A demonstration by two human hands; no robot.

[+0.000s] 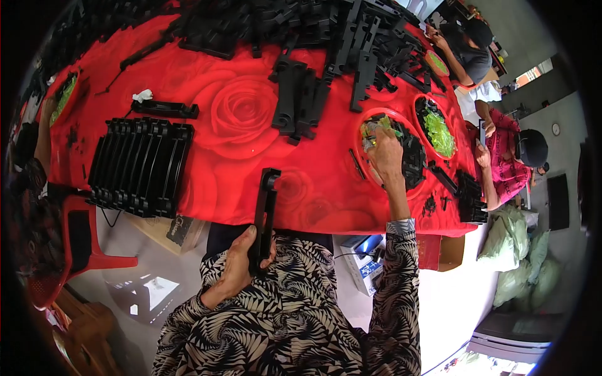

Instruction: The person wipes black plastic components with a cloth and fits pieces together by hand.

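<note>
My left hand [241,262] is closed around the lower end of a long black plastic part [266,207], held upright at the table's front edge. My right hand [387,153] reaches into a red oval tray [369,117] that holds small black parts [412,160] and small yellow-green pieces. Its fingertips are down among the yellowish pieces, and what they pinch, if anything, is too small to make out. A thin dark tool [357,164] lies just left of this tray.
Stacked black parts [141,166] stand on the red tablecloth [238,106] at left. A large black pile [276,25] covers the far side. Another tray [440,135] holds green pieces. Co-workers [508,150] sit at right; a red chair [94,250] stands at left.
</note>
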